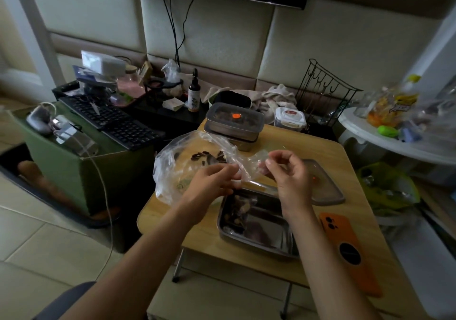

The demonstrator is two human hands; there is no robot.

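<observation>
Wooden table (283, 142) observed. Clear plastic bag (172, 171) was held just above table's left part, spread between both hands. Steel tray (269, 231) sat open directly below hands, brown pieces in its left corner. Orange phone (345, 245) lay just right of tray. Left hand (209, 184) pinched bag's near edge. Right hand (288, 176) pinched same edge, close beside left, not touching. Dark pieces (199, 156) lay inside bag.

one head-worn wide view looks forward and down, close over the wooden table (345, 161).
</observation>
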